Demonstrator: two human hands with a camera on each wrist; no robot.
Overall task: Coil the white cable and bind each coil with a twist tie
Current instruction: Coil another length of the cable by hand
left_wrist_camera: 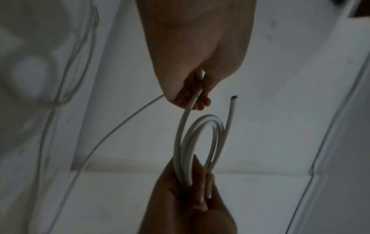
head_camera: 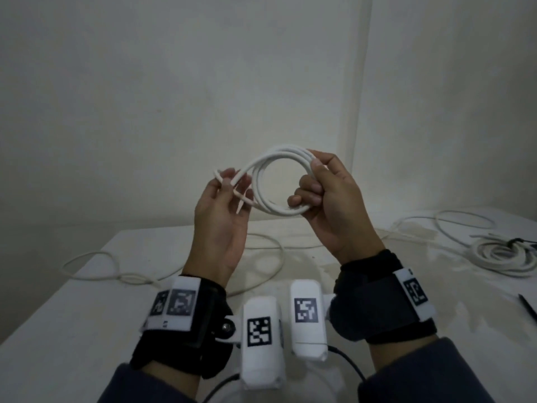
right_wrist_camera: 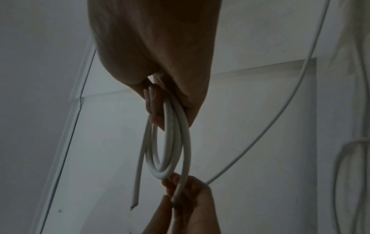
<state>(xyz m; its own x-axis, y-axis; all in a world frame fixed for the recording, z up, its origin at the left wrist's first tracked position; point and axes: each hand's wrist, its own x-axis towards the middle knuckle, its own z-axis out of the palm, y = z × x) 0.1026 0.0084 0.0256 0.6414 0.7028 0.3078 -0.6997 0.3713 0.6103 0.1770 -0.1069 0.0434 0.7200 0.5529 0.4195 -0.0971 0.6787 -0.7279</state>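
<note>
Above the table I hold a small coil of white cable (head_camera: 279, 210) with several turns. My right hand (head_camera: 313, 181) grips the coil's right side, fingers curled round the bunched strands. My left hand (head_camera: 229, 183) pinches the strand that runs off the coil's left side. A short free cable end (head_camera: 240, 209) pokes out below the left fingers. In the left wrist view the left hand (left_wrist_camera: 192, 98) pinches the strand above the coil (left_wrist_camera: 200, 142). In the right wrist view the right hand (right_wrist_camera: 160, 104) clasps the coil (right_wrist_camera: 170, 150), and the cut end (right_wrist_camera: 134, 204) hangs loose.
Loose white cable (head_camera: 116, 266) loops over the left of the white table (head_camera: 87, 315). A bound coil (head_camera: 499, 257) with a dark tie (head_camera: 517, 242) lies at the far right among more loose cable. A thin dark strip (head_camera: 527, 309) lies at the right edge.
</note>
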